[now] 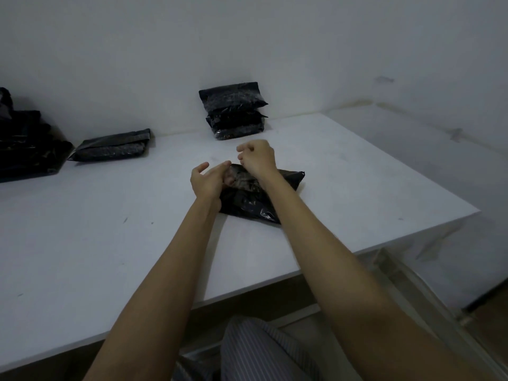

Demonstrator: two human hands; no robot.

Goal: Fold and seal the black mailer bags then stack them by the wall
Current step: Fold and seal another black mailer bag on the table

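A black mailer bag (247, 199) lies on the white table (110, 243) in front of me, crumpled and shiny. My left hand (209, 180) rests against the bag's left end, thumb raised and fingers reaching onto the plastic. Just above the bag's far edge hovers my right hand (257, 156), its fingers curled; nothing shows between them. My right forearm crosses over the bag and hides part of it. A stack of three sealed black bags (233, 111) stands against the wall behind.
One folded black bag (112, 147) lies near the wall at the left. A larger heap of black bags (24, 144) sits at the far left edge of view. The table's right corner (467, 213) ends close to the side wall.
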